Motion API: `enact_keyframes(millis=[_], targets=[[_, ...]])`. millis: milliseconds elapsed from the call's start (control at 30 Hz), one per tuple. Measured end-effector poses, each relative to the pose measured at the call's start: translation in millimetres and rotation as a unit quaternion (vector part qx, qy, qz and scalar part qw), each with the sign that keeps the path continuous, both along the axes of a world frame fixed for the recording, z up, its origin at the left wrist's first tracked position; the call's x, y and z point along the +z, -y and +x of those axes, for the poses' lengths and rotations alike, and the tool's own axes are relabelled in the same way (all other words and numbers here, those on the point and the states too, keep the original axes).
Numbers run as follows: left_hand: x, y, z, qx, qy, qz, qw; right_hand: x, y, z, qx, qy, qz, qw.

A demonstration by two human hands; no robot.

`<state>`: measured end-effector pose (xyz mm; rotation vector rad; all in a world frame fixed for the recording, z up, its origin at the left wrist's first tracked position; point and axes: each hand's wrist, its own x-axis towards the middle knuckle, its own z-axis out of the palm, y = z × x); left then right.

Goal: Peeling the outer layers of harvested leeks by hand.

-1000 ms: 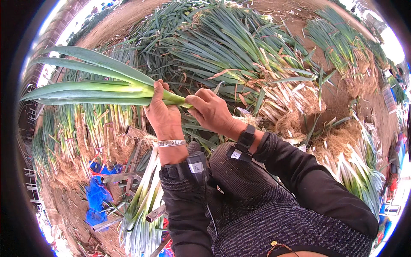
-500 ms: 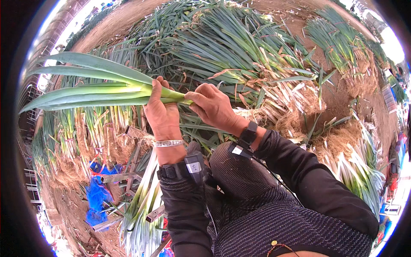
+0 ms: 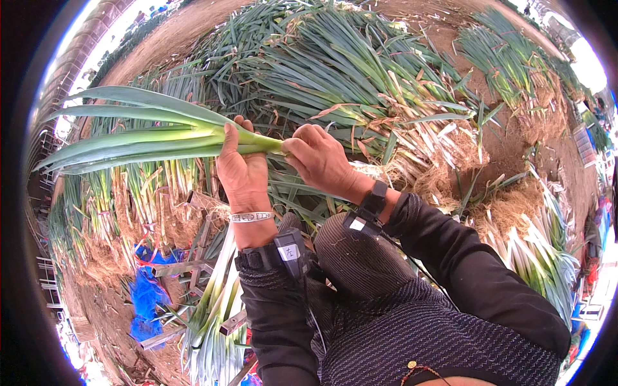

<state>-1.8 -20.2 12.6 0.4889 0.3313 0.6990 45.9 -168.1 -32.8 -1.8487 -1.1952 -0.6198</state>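
Observation:
A large green scallion (image 3: 193,136), its broad leaves fanned out to the left, lies across both hands. My left hand (image 3: 243,167) is closed round it where the leaves join the pale green stem, with the thumb on the near side. Just to the right, my right hand (image 3: 320,161) pinches the stem with thumb and curled fingers. The stem's lower end is hidden by that hand, so I cannot see whether roots are on it.
Beyond my hands lies a big heap of scallions (image 3: 347,71) with rooty ends toward the right. Bundled scallions (image 3: 154,193) stand at the left, near blue netting (image 3: 148,296) and a metal frame (image 3: 174,267). Peeled white-stemmed scallions (image 3: 215,309) rest near my left arm, others (image 3: 528,257) at the right.
The scallion's leaves have dipped slightly and shifted a little to the right. Both hands keep their hold, nearly in the same place.

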Motion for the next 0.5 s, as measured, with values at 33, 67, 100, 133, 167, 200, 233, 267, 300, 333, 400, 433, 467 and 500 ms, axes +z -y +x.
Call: enact_keyframes(millis=[33, 67, 100, 133, 167, 200, 233, 267, 300, 333, 400, 433, 467, 500], targets=[[-1, -1, 0, -0.016, 0.008, 0.036, 0.999, -2, 0, 2, -0.001, 0.003, -0.015, 1.0], [1, 1, 2, -0.035, 0.016, 0.07, 0.997, -2, 2, 6, -0.003, 0.003, -0.016, 1.0], [4, 2, 0, -0.037, 0.016, 0.069, 0.997, -1, 4, 9, -0.005, -0.022, -0.01, 1.0], [6, 3, -5, -0.1, 0.034, 0.098, 0.99, 1, 7, 14, -0.008, -0.048, -0.004, 0.999], [9, 3, -9, -0.16, 0.052, 0.129, 0.977, 4, 10, 20, 0.024, -0.073, -0.001, 0.997], [9, 3, -9, -0.16, 0.052, 0.129, 0.977, 6, 14, 25, 0.024, -0.073, -0.001, 0.997], [9, 3, -8, -0.173, 0.041, 0.145, 0.973, 9, 19, 29, 0.055, -0.121, -0.004, 0.991], [11, 3, -8, -0.185, 0.028, 0.162, 0.969, 13, 24, 30, 0.087, -0.169, -0.007, 0.982], [14, 9, -9, -0.168, 0.0, 0.163, 0.972, 16, 28, 31, 0.107, -0.18, 0.001, 0.978], [11, 7, -7, -0.168, 0.0, 0.163, 0.972, 18, 31, 30, 0.106, -0.179, 0.001, 0.978], [4, 4, -4, -0.127, -0.022, 0.217, 0.968, 22, 37, 23, 0.14, -0.179, -0.024, 0.974], [0, 3, -3, -0.127, -0.022, 0.218, 0.968, 20, 38, 20, 0.169, -0.116, -0.04, 0.978], [-1, 6, 0, -0.093, -0.012, 0.21, 0.973, 23, 43, 11, 0.191, -0.142, -0.049, 0.97], [-3, 7, 2, -0.059, -0.003, 0.202, 0.978, 20, 46, 7, 0.225, -0.164, -0.066, 0.958]])
